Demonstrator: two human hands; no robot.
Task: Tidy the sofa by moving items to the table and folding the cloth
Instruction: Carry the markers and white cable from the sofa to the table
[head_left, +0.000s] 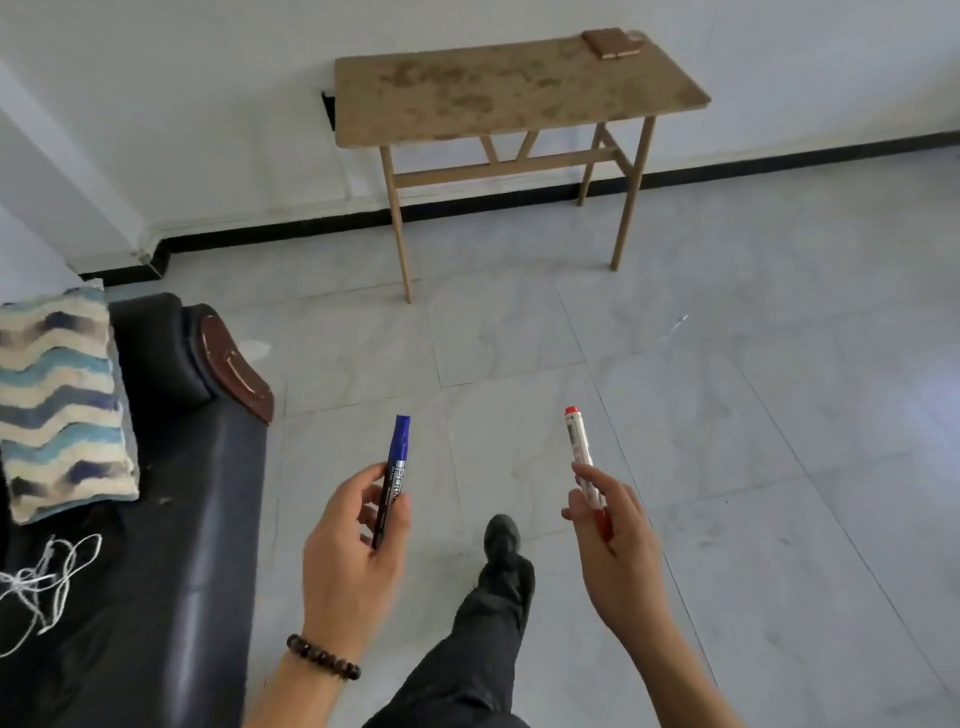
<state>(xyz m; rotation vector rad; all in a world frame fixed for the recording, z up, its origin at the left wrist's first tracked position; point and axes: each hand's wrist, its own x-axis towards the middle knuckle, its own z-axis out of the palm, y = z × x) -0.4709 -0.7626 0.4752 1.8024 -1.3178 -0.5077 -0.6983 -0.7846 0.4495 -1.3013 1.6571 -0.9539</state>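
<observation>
**A marker in each hand, sofa to the left, table ahead**

The left hand (350, 540) pinches a blue marker (392, 480) between thumb and curled fingers, cap end up, with the black barrel running down across the palm. The right hand (613, 540) grips a white marker (584, 465) with red ends, also held nearly upright, its lower red end tucked into the fingers. Both markers are held out over the pale tiled floor (727, 415), well apart from each other.

A beaded bracelet (323, 657) circles the left wrist. Between the two forearms a leg in dark trousers (467, 649) reaches forward, its dark shoe (503, 538) on the tiles.

At the left edge stands a black leather sofa (197, 519) with a brown wooden armrest cap (236, 371). On its seat lies a folded cloth (57, 400) with blue, navy and cream wavy stripes, and nearer the person a loose tangle of white string (47, 582).

Ahead, against the white wall (208, 104), a wooden table (509, 88) stands on slim legs. A small brown book-like thing (610, 43) lies on its far right corner. A black skirting strip (779, 163) runs along the base of the wall.
</observation>
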